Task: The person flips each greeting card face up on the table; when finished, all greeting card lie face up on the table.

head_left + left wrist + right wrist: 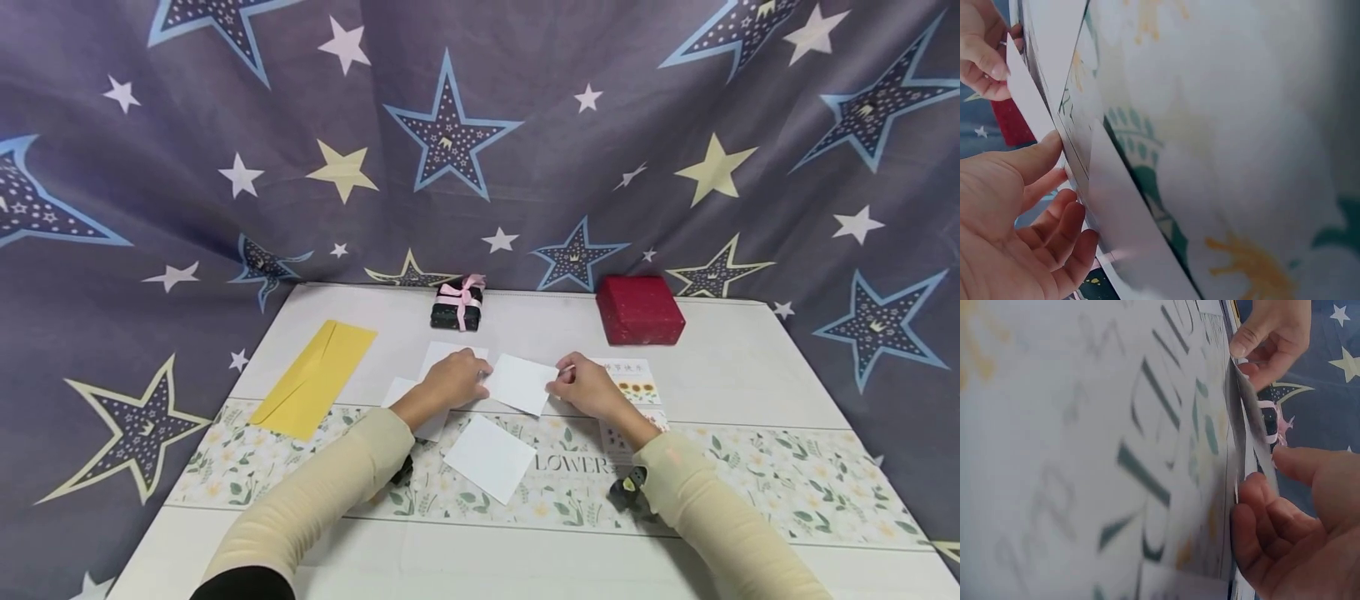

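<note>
Between my two hands a white card [520, 383] is held by its left and right edges. The left hand [456, 379] pinches its left edge, with the thumb [1044, 150] on the near side. On the opposite edge, my right hand [588, 387] grips the card between thumb and fingers. In the right wrist view two thin layers of the card [1252, 412] show nearly edge-on. Closer to me lies another white card [490, 458], flat on the table. More white cards [453, 349] lie under and behind the left hand, partly hidden by it.
A yellow envelope [313, 379] lies at the left. Along the back stand a black gift box [456, 310] with a pink bow and a dark red box [640, 311]. Printed cards [637, 385], one with sunflowers, lie beside the right hand. A floral-banded cover [787, 483] spreads over the table.
</note>
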Available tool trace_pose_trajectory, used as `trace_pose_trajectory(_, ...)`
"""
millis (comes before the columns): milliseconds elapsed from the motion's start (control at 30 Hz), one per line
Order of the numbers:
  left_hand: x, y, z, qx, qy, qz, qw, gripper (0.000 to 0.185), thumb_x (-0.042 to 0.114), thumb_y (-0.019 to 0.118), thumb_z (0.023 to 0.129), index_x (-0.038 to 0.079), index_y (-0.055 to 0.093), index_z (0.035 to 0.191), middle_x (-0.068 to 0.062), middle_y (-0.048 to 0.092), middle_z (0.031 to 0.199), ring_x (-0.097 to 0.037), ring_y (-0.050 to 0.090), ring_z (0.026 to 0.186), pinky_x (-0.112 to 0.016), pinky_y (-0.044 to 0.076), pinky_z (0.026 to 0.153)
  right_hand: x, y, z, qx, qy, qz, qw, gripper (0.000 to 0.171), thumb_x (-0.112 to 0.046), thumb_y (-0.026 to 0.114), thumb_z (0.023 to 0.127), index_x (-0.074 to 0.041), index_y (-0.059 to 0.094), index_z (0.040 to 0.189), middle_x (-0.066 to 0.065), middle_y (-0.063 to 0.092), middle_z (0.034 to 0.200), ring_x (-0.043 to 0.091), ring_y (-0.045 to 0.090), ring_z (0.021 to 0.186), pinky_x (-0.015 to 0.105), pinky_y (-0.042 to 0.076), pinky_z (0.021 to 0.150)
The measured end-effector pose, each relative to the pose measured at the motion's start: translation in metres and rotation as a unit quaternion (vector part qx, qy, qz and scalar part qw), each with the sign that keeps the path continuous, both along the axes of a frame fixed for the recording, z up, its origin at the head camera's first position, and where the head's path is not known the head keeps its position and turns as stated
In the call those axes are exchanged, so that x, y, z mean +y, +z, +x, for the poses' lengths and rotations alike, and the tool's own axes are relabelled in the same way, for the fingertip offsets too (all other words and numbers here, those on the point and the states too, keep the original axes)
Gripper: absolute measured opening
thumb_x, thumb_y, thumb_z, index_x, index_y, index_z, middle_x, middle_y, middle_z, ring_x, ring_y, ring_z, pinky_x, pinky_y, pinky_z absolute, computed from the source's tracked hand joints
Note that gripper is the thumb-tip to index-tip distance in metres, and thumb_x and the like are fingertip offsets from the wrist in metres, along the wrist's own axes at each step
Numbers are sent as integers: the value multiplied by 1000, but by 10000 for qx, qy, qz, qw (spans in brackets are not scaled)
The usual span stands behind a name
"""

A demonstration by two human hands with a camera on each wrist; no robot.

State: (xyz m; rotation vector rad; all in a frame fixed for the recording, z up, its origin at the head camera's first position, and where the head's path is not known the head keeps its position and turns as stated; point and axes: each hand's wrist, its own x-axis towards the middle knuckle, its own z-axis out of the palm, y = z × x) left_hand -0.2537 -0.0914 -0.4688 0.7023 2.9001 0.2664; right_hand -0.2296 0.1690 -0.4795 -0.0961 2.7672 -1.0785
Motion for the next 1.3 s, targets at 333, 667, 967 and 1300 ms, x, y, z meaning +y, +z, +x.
trace_pose_trajectory(333,1,2,-7,338,142,689,9969,11,26,75,92,18,76,101,2,70,86,-14,63,79,-33,54,71,1,7,0,391,-121,-607,9973,32,-17,73,91,-6,61,118,5,71,87,13,61,69,25,48,62)
trace_pose_trajectory(667,7,11,-12,216,254,1880,9816,9,24,71,96,16,75,93,1,73,77,-9,61,64,-24,48,62,16,16,0,695,-202,-715,9948,15,-25,71,96,-10,73,93,3,67,78,13,56,68,26,47,61)
trace_pose_trajectory(967,10,10,-16,-602,591,2911,9530,18,22,68,98,10,78,107,-2,80,91,-19,77,77,-37,56,91,28,17,0,395,44,-1659,9853,23,-17,66,99,1,71,114,14,77,94,13,72,79,33,61,74)
trace_pose_trajectory(1300,11,9,-19,-660,675,2764,9564,20,22,62,101,16,79,108,-3,79,95,-13,73,81,-32,55,82,39,15,2,64,897,-1867,9783,33,-22,61,103,0,67,127,25,73,109,36,71,89,38,61,77)
